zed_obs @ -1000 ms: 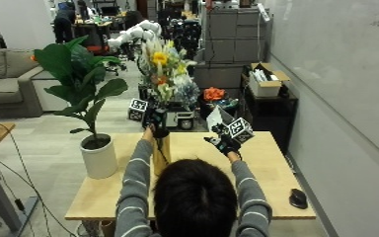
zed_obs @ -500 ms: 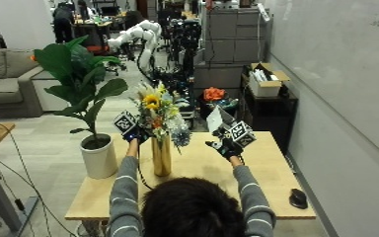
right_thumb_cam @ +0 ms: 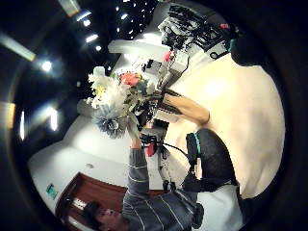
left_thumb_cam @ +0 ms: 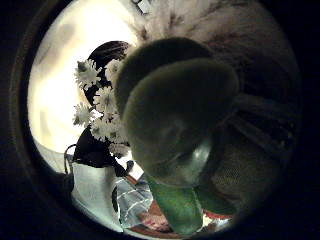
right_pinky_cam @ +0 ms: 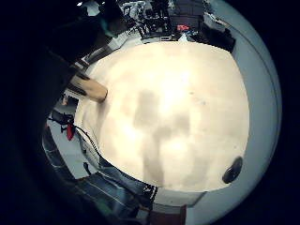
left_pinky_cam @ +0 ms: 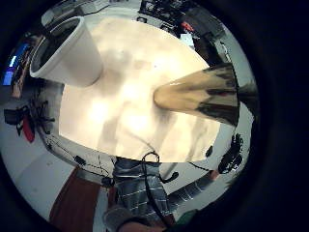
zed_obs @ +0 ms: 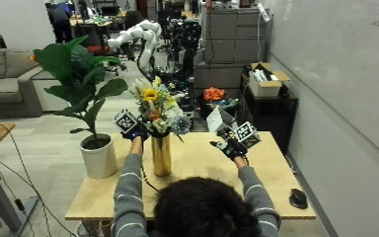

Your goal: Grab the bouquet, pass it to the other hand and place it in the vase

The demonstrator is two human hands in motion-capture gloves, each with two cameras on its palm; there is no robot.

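Table: carrying the gold vase.
Bouquet: now sitting lower, stems inside vase.
Left hand: fingers curling against bouquet.
Right hand: hovering apart, fingers spread.

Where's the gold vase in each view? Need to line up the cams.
Outside view: vase stands on the table, bouquet in it, beside the white plant pot.
Left little finger side: fills the middle, seen from close above.
Left thumb side: not visible; leaves block the view.
Right little finger side: a sliver at the table's edge.
Right thumb side: under the bouquet.
Shared landmark: the pale table top.
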